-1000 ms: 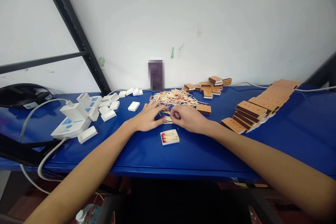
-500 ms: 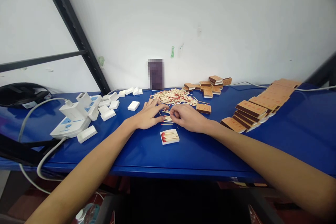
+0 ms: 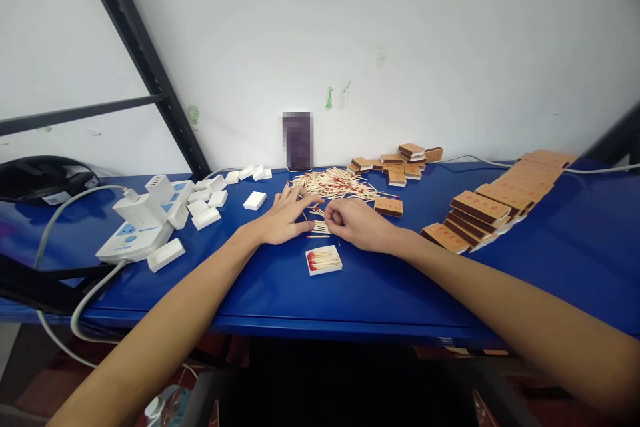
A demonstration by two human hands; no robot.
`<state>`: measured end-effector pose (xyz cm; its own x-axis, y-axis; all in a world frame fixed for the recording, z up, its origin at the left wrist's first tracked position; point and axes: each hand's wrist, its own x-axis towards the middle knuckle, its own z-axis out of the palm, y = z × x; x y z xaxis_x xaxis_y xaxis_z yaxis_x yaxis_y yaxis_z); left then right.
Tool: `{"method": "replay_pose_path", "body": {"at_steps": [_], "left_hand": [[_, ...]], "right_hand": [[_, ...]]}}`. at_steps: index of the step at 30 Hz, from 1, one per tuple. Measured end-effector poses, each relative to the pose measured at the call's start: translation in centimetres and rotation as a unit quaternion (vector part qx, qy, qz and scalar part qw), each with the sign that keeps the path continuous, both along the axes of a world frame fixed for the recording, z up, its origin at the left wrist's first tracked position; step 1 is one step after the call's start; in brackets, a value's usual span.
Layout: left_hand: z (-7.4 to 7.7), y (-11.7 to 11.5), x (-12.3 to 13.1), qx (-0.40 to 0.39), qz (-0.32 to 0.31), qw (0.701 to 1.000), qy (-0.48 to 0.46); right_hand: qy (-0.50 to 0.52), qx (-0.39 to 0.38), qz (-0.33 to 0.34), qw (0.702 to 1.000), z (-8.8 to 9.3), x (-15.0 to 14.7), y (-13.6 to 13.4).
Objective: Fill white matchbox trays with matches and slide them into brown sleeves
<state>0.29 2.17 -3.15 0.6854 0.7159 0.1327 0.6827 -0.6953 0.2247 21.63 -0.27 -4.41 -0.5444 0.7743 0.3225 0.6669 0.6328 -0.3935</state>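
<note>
My left hand (image 3: pixel 286 217) lies with its fingers spread at the near left side of a heap of red-tipped matches (image 3: pixel 340 181). Its thumb touches the red heads of a small row of matches (image 3: pixel 320 229) lying on the table. At the other end of that row, my right hand (image 3: pixel 353 221) is curled, thumb against the fingers. Whatever is between those fingertips is hidden. Closer to me sits a white matchbox tray (image 3: pixel 324 260), partly filled with matches whose heads point left.
Several white trays (image 3: pixel 206 217) lie left, beside a white power strip (image 3: pixel 135 240) with plugs and cables. Brown matchboxes (image 3: pixel 387 207) lie behind my right hand and at the back wall. A long stack of matchboxes (image 3: pixel 480 207) stands right. A pixelated dark object (image 3: pixel 299 140) leans on the wall.
</note>
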Motion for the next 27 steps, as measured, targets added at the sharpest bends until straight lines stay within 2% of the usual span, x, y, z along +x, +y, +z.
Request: {"method": "replay_pose_path", "body": {"at_steps": [15, 27], "left_hand": [[-0.51, 0.25, 0.24, -0.013, -0.006, 1.000, -0.008], [-0.24, 0.01, 0.33, -0.016, -0.005, 1.000, -0.016]], "right_hand": [[0.008, -0.003, 0.006, 1.000, 0.25, -0.09, -0.16], [0.023, -0.006, 0.014, 1.000, 0.05, 0.01, 0.03]]}}
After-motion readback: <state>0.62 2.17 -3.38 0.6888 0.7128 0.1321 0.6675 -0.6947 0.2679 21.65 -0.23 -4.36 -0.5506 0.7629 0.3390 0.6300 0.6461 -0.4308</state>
